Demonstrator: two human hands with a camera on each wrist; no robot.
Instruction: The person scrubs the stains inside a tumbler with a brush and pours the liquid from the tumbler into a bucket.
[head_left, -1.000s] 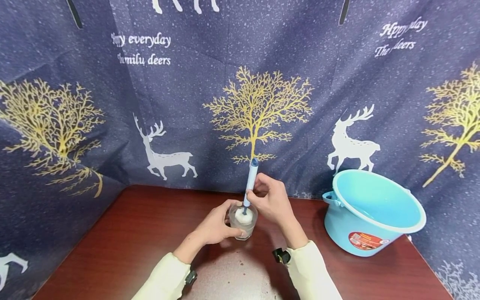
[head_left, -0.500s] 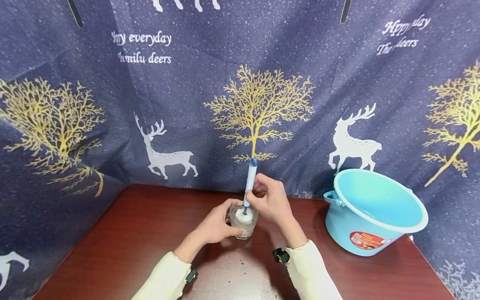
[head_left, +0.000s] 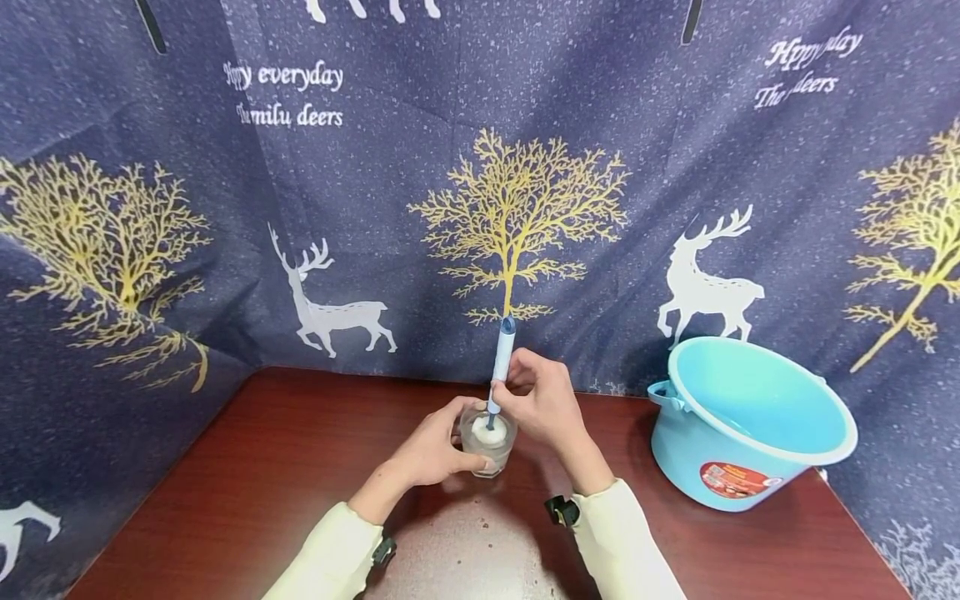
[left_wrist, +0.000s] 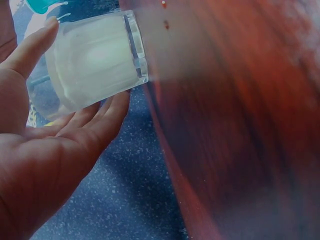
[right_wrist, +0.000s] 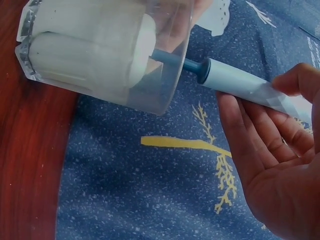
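Observation:
A clear drinking glass stands upright on the table, gripped from the left by my left hand, thumb on the near side and fingers round the far side. Inside it sits the white sponge head of a cup brush, filling much of the glass in the right wrist view. The brush's light blue handle rises above the rim, leaning slightly right, with a dark blue neck. My right hand pinches the handle low down between thumb and fingers. In the left wrist view, the glass looks cloudy.
A light blue bucket with a red label stands on the right side of the reddish-brown table. A few small drops lie on the wood in front of the glass. A dark blue patterned cloth hangs behind the table.
Almost nothing differs. Both hands keep their holds on the glass and the brush, and the brush stays inside the glass; the whole view has shifted very slightly.

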